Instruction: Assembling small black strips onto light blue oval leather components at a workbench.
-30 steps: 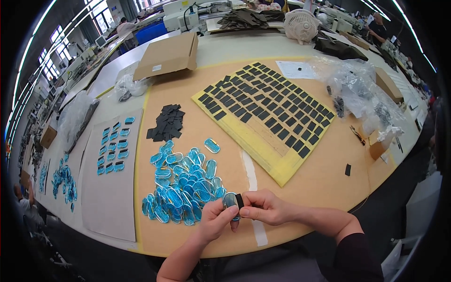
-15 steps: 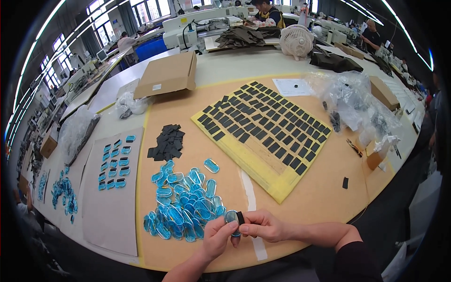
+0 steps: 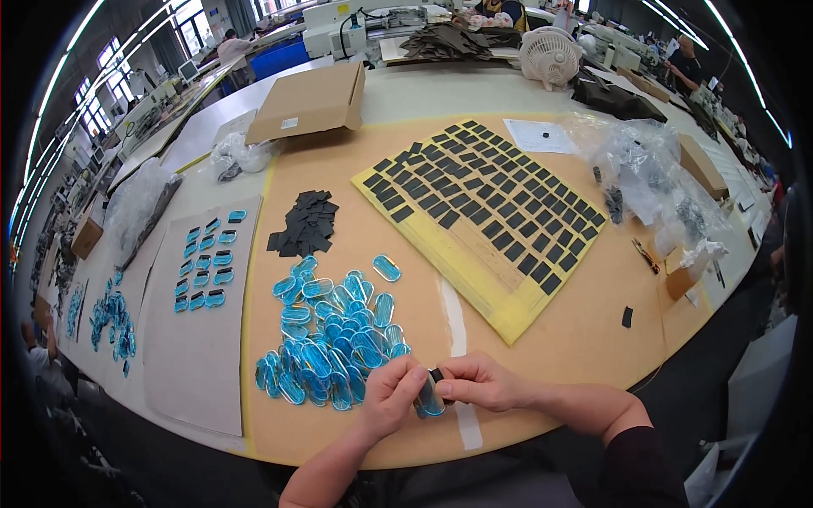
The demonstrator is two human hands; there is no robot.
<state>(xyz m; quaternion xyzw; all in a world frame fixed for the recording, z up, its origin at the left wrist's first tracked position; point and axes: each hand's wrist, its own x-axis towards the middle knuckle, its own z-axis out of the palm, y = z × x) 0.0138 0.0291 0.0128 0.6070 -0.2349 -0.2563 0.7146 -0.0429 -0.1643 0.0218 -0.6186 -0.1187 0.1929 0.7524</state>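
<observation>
At six o'clock, over the near edge of the bench point(image 3: 567, 347), your left hand point(image 3: 395, 391) grips a blue oval piece point(image 3: 431, 401) and your right hand point(image 3: 481, 383) pinches a black patch point(image 3: 436, 374) at its upper end. From there, the heap of blue pieces point(image 3: 339, 339) lies at ten o'clock, the pile of black patches point(image 3: 305, 224) at eleven, and a lone patch point(image 3: 627, 317) at two.

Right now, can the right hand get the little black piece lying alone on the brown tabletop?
Probably yes. Nothing seems to stand between the right hand and the black piece. But the hand is busy at the blue oval, so it might have to let go first.
</observation>
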